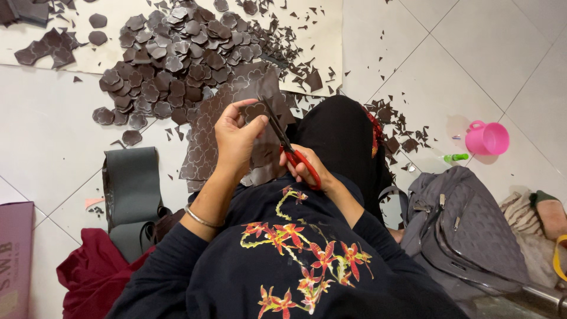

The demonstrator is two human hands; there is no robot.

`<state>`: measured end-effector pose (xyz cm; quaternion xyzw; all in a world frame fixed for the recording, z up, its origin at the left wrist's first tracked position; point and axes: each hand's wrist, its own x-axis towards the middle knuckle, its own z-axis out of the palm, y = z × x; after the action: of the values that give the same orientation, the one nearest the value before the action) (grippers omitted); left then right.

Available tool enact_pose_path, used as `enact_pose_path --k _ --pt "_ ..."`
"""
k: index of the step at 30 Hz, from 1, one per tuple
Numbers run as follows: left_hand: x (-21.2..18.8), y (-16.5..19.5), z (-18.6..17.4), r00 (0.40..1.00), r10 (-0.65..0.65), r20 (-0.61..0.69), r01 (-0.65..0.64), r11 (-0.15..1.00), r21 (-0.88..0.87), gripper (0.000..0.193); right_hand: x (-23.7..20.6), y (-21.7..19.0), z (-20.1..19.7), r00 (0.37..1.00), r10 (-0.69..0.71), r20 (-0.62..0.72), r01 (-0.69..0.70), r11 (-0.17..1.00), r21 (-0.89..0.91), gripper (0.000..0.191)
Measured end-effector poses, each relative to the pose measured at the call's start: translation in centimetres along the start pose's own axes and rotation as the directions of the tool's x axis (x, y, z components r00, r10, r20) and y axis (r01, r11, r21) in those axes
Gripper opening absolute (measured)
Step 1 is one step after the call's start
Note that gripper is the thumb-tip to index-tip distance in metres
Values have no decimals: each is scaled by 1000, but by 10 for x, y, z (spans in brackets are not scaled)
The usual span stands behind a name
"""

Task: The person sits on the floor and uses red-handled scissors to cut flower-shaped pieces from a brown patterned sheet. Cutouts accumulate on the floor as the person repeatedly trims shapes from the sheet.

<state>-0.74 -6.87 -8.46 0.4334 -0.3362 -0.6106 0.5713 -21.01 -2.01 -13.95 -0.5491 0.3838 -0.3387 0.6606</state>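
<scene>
the floor is pale glossy tile with thin grout lines, and a cream sheet lies across its top edge. on that sheet and spilling onto the tile sits a heap of dark brown cut-out pieces, scalloped like small flowers, with sharp offcuts scattered to the right. the person sits on the floor; the left hand pinches a brown sheet marked with flower outlines, thumb and fingers closed on one shape at its top. the right hand has its fingers through the red handles of scissors, blades slightly parted at that shape. a pink cup stands well apart to the right, a grey quilted bag near the right elbow, a grey roll and maroon cloth on the left.
</scene>
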Motion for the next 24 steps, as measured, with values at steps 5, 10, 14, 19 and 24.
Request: enact_pose_path --k 5,10,14,19,24 --pt "1 1 -1 1000 4 -1 -4 1000 -14 35 -1 2 -2 1000 10 1 -10 1000 13 92" --pt "2 0 -1 1000 22 -9 -22 1000 10 33 -2 1 -3 1000 4 22 -5 1000 26 92" --pt "5 3 -4 999 38 7 -38 997 66 34 -2 -3 -3 996 -14 88 15 1000 -2 94" --pt "7 6 -6 998 31 56 -35 997 69 37 -2 -4 -2 991 -4 137 2 1000 12 96" --pt "9 9 -7 997 9 79 -15 997 74 39 -3 -2 -3 993 16 119 -18 1000 16 96"
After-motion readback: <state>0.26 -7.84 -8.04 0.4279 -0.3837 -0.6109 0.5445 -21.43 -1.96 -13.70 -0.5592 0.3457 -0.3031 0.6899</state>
